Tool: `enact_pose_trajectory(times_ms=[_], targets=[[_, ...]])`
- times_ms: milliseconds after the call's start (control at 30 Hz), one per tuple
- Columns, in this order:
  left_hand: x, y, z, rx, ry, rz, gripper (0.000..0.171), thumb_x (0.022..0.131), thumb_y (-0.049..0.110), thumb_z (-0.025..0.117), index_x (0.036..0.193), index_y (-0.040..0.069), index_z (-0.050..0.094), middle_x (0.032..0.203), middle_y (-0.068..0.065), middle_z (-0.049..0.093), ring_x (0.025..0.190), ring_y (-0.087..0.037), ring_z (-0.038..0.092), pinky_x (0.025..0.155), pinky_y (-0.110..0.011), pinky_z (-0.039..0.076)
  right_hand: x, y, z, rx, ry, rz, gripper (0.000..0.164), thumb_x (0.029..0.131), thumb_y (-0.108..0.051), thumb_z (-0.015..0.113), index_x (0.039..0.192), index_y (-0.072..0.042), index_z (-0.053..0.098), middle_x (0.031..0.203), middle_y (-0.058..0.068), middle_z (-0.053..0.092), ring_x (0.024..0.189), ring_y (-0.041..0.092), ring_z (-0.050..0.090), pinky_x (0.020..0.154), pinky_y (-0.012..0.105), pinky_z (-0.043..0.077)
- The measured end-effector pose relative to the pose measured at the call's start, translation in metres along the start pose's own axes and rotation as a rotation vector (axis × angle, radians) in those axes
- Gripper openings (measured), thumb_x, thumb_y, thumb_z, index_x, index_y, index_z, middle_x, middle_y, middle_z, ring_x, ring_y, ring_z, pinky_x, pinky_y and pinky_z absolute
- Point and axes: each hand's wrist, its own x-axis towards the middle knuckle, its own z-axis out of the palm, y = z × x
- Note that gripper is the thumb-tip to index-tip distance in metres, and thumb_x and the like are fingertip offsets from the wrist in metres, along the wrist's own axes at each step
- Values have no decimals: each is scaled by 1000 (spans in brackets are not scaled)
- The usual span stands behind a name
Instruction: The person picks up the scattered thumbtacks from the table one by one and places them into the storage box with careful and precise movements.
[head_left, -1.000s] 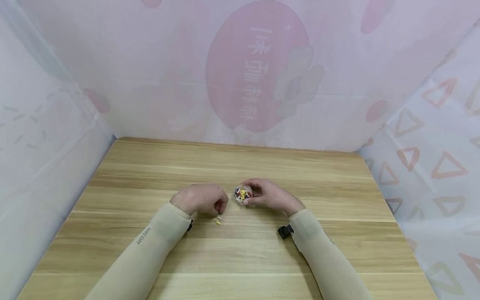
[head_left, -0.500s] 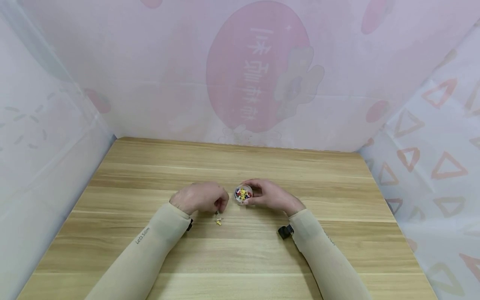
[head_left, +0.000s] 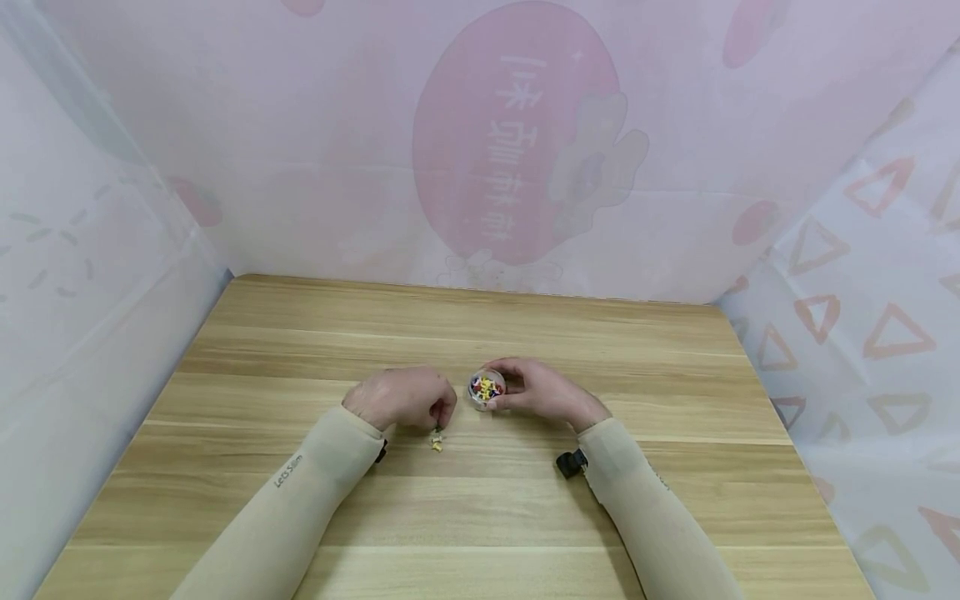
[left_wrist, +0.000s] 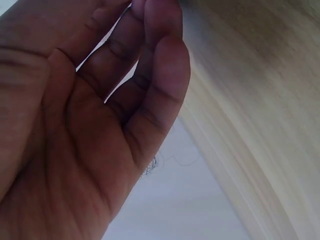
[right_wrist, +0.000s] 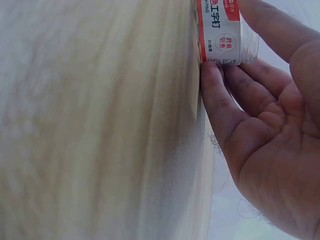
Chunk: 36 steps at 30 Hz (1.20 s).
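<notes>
In the head view, my right hand [head_left: 551,392] holds a small clear jar [head_left: 487,388] of push pins upright on the table, with thumb and fingers around its side. The right wrist view shows the jar's red and white label [right_wrist: 220,35] and its clear neck. Left of the jar, my left hand [head_left: 405,396] points its fingertips down, pinching a tiny push pin [head_left: 439,430] just above the wood. Yellow and whitish push pins [head_left: 437,446] lie right below those fingers. In the left wrist view the fingers [left_wrist: 167,70] curl toward the thumb, and their tips are cut off at the top.
The wood-grain table [head_left: 480,517] reaches back to a pink printed backdrop [head_left: 337,167]. White patterned side sheets stand at the left [head_left: 97,275] and right [head_left: 847,333]. A black wrist camera [head_left: 572,463] sits by the right cuff.
My left fingertips rose slightly, with a small pin showing beneath them, then came back down toward the loose pins. The right hand and jar stayed in place.
</notes>
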Motion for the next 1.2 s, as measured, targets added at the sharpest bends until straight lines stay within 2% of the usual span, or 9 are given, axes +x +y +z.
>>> enact_pose_trajectory(times_ms=[400, 533, 733, 867, 1033, 1200], targets=[[2, -2, 1, 31, 87, 3, 27, 83, -7, 68, 80, 20, 74, 75, 10, 62, 69, -9, 54, 61, -27, 49, 1, 1, 1, 1, 5, -4, 61, 88, -33, 83, 143, -21, 60, 131, -5, 66, 115, 9, 62, 100, 34, 51], [3, -3, 0, 31, 127, 41, 26, 84, -6, 67, 81, 19, 74, 77, 9, 63, 70, -10, 54, 62, -28, 49, 1, 0, 1, 0, 6, -9, 61, 87, -33, 83, 143, -20, 60, 130, -4, 67, 112, 10, 63, 99, 35, 52], [8, -1, -7, 1, 238, 142, 20, 86, -4, 67, 87, 14, 76, 84, 6, 69, 75, -10, 60, 70, -28, 53, 1, 1, 0, -9, 4, -22, 61, 88, -30, 83, 143, -19, 60, 130, -4, 67, 112, 10, 63, 99, 34, 51], [10, 3, -10, 21, 316, 131, 15, 89, 0, 69, 92, 13, 76, 89, 5, 70, 80, -9, 61, 74, -28, 53, 2, 1, 0, -6, 2, -37, 60, 87, -32, 83, 142, -19, 61, 130, -4, 67, 112, 11, 64, 98, 35, 52], [15, 7, -7, 46, 407, 116, 7, 93, 9, 74, 96, 16, 75, 91, 7, 67, 80, -7, 59, 74, -26, 53, 2, 1, 0, 9, -2, -39, 60, 87, -34, 83, 142, -20, 61, 133, -4, 66, 115, 11, 63, 100, 36, 52], [20, 14, -2, 47, 473, 116, 9, 95, 10, 73, 101, 15, 76, 93, 6, 69, 83, -5, 60, 76, -24, 54, 2, 1, -1, -2, -3, -44, 58, 88, -33, 82, 142, -22, 61, 131, -4, 67, 114, 12, 63, 101, 36, 51]])
